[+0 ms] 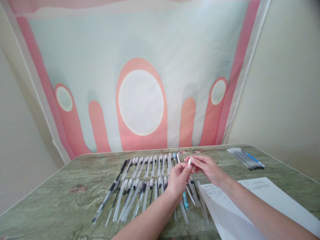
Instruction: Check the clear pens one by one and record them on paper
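My left hand point(177, 180) pinches a slim white pen point(189, 161) with a pointed tip facing up. My right hand point(207, 169) is closed at the same spot, its thumb and fingertips against the pen; most of the pen's length is hidden by the fingers. Below and left of the hands, clear pen barrels point(120, 201) with caps and dark refills lie side by side in two rows. A light-blue pen point(185, 200) shows just under my left hand. A dark pen point(123, 170) lies at the left end of the back row.
A white sheet of paper point(262, 200) with handwriting lies under my right forearm. At the back right of the wood-patterned table point(62, 190) is a bundle of pens point(243, 159) with a blue strip. A printed pink-and-grey cloth point(140, 100) hangs behind the table.
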The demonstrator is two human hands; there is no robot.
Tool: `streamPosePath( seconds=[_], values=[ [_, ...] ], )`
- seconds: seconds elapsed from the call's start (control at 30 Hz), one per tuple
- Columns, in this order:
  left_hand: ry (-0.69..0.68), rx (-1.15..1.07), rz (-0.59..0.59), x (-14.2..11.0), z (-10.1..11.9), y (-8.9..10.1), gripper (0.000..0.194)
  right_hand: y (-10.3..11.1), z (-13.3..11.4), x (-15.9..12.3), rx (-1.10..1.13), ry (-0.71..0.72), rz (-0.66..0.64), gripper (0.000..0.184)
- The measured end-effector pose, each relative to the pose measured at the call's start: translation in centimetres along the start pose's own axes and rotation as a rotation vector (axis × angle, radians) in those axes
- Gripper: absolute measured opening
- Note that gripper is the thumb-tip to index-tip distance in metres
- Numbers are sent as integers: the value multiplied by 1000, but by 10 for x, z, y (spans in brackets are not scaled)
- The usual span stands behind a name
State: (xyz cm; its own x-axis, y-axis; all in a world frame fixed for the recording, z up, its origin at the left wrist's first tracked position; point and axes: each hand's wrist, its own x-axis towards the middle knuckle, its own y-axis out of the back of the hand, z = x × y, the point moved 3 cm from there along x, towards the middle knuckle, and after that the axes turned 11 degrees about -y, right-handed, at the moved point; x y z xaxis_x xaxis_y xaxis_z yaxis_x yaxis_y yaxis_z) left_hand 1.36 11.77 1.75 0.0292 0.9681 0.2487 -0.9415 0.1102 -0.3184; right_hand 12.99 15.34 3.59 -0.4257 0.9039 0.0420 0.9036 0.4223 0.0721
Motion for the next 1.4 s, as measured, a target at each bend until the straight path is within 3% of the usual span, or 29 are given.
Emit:
streamPosePath(
  seconds=[0.1, 0.2, 0.3, 0.4, 0.57, 0.7, 0.77, 0.83, 0.9, 0.97, 1.07, 1.23, 1.3, 1.4],
  values=[
    [-5, -39, 88, 1, 0, 3, 35, 4, -1, -1, -260, 128, 126, 34],
    [27, -91, 168, 4, 2, 7, 33, 10, -5, -5, -694, 397, 285, 36],
    [31, -39, 148, 4, 4, 6, 31, 4, -4, -9, -1043, 576, 125, 35],
    [28, 38, 120, 1, 4, -1, 29, -2, -3, -11, -1126, 585, 32, 33],
    [20, 23, 40, -10, 12, -19, 33, 0, -10, -15, -1039, 606, 109, 32],
    [-52, 57, -144, -31, 23, -37, 35, 26, -21, -13, -844, 530, 428, 29],
    [-127, 248, -350, -48, 23, -48, 34, 40, -24, -11, -717, 484, 563, 29],
    [-234, 566, -653, -66, 16, -58, 32, 48, -26, -9, -616, 449, 613, 30],
    [-395, 849, -929, -81, 6, -65, 35, 51, -26, -7, -542, 429, 589, 32],
    [-513, 1023, -1084, -90, -4, -68, 40, 50, -28, -7, -481, 413, 524, 35],
    [-545, 1133, -1133, -92, -14, -67, 41, 48, -37, -8, -368, 379, 462, 36],
    [-547, 1161, -1125, -91, -16, -66, 37, 50, -58, -15, -178, 326, 469, 32],
    [-552, 1170, -1123, -91, -16, -67, 38, 51, -54, -21, -132, 256, 428, 29],
    [-565, 1180, -1128, -92, -17, -67, 38, 52, -24, -37, -83, 50, 324, 24]
  ],
)
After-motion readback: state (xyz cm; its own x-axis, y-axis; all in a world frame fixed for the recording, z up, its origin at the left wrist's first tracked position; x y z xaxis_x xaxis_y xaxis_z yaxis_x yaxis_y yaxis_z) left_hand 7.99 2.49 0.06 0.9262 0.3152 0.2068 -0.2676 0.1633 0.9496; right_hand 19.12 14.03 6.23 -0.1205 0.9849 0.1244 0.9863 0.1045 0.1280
